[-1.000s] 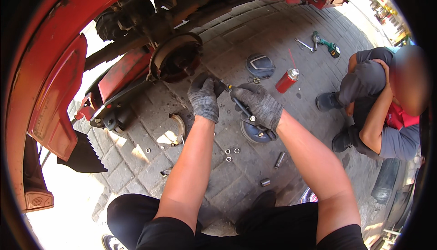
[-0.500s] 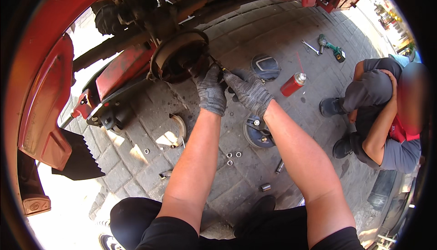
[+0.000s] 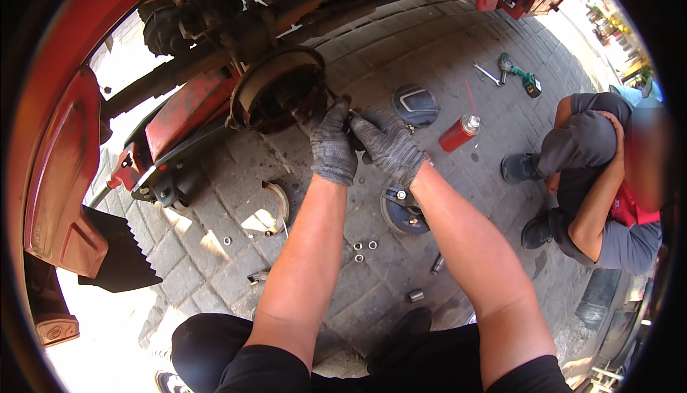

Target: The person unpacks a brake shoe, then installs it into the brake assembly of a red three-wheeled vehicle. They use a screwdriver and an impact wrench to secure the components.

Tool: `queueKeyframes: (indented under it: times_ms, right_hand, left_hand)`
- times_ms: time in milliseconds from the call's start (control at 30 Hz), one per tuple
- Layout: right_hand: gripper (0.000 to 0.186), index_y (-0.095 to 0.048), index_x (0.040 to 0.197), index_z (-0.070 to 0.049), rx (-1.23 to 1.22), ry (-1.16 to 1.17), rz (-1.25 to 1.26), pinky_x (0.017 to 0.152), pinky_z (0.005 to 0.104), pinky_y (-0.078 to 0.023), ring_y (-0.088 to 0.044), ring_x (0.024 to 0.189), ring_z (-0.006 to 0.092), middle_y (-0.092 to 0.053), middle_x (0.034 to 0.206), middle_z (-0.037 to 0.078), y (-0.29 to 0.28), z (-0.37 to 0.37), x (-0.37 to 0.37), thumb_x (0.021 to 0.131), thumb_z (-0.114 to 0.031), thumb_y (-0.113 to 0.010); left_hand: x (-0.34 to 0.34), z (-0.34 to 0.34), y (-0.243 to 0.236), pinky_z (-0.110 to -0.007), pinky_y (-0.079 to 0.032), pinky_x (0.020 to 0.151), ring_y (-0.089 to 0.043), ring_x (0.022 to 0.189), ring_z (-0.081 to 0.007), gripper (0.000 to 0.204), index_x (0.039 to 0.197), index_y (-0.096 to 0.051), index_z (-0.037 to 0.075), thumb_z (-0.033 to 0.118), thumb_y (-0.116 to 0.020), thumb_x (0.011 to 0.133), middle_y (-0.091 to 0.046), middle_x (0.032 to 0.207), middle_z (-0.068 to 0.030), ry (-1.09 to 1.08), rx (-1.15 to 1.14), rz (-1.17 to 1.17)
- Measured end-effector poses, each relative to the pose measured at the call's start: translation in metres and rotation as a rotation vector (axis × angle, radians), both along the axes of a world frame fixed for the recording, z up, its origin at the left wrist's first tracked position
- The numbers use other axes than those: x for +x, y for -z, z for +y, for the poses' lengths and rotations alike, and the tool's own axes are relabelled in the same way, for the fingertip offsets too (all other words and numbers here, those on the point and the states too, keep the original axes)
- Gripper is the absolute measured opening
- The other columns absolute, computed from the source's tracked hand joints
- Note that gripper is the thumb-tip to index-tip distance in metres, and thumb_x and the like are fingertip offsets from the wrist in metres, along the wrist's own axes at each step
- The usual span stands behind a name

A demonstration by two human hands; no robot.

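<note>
Both of my hands wear grey knit gloves and meet beside the open side of a round, rusty brake assembly (image 3: 247, 84) under a red vehicle. My left hand (image 3: 333, 146) is closed, its fingertips next to the lower right rim of the assembly. Close against it, my right hand (image 3: 388, 144) has its fingers curled and pinched together. A thin dark piece shows between the fingertips, but the gloves cover most of it, so its kind cannot be made out. Beneath my right wrist lies a round dark part with bolts (image 3: 402, 210).
A curved brake shoe (image 3: 278, 203), several nuts (image 3: 359, 246) and a socket (image 3: 416, 296) lie on the paving. To the right are a red spray can (image 3: 459, 134), a black cap (image 3: 415, 105), a wrench (image 3: 486, 74) and a green cordless tool (image 3: 528, 82). A person (image 3: 587, 157) crouches at right.
The whole view has shifted slightly. My fingers have moved a little at the same spot beside the brake assembly, still close together.
</note>
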State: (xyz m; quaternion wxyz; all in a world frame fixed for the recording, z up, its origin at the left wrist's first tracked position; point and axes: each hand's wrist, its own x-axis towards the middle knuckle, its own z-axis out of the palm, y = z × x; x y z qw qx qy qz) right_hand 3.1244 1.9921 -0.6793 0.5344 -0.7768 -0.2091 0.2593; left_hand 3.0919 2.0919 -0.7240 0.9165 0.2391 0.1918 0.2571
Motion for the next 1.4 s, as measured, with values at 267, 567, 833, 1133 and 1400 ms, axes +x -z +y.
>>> queueKeyframes:
  times_ms: [267,567,833,1133,1400]
  right_hand:
    - [0.032,-0.064,0.11,-0.005,0.322,0.049,0.512,0.064,0.0309,-0.052,-0.063,0.079,0.0143,-0.068,0.094,0.006,0.005,-0.009,0.007,0.093,-0.031,-0.059]
    - [0.03,-0.066,0.098,-0.004,0.273,0.133,0.712,0.056,0.0302,-0.05,-0.063,0.068,0.0172,-0.066,0.082,0.006,0.011,-0.025,0.013,0.091,-0.033,-0.061]
    - [0.035,-0.064,0.105,-0.006,0.152,0.154,0.551,0.06,0.0323,-0.051,-0.064,0.076,0.0182,-0.066,0.093,0.006,0.014,-0.07,0.024,0.088,-0.036,-0.063]
    - [0.042,-0.06,0.115,-0.002,0.169,0.201,0.572,0.067,0.0343,-0.053,-0.064,0.085,0.0183,-0.067,0.102,0.009,0.016,-0.112,0.027,0.088,-0.033,-0.065]
    - [0.025,-0.067,0.092,-0.005,0.165,0.215,0.524,0.057,0.026,-0.049,-0.057,0.063,0.0092,-0.062,0.075,0.001,0.011,-0.114,0.024,0.086,-0.029,-0.064]
  left_hand:
    - [0.003,0.003,0.006,-0.032,-0.05,0.078,-0.06,0.091,-0.0187,0.026,0.109,-0.061,0.009,0.012,-0.068,0.084,-0.064,0.099,-0.0042,-0.044,0.15,0.075]
    - [-0.029,0.01,0.066,-0.032,-0.052,0.06,-0.061,0.068,-0.0171,0.025,0.109,-0.062,0.007,0.017,-0.061,0.086,-0.066,0.086,-0.0078,0.154,0.276,0.516]
    - [-0.05,-0.003,0.146,-0.041,-0.051,0.085,-0.065,0.095,-0.0353,0.034,0.108,-0.068,0.011,0.028,-0.066,0.078,-0.069,0.099,-0.0177,0.576,1.424,0.953]
    - [-0.027,-0.043,0.129,-0.044,-0.05,0.09,-0.061,0.105,-0.0386,0.038,0.114,-0.065,0.017,0.018,-0.065,0.076,-0.058,0.117,-0.021,0.767,1.779,1.02]
    - [-0.028,-0.048,0.137,-0.044,-0.05,0.086,-0.061,0.102,-0.0408,0.036,0.11,-0.061,0.004,0.016,-0.066,0.076,-0.064,0.105,-0.0207,0.739,1.711,1.057]
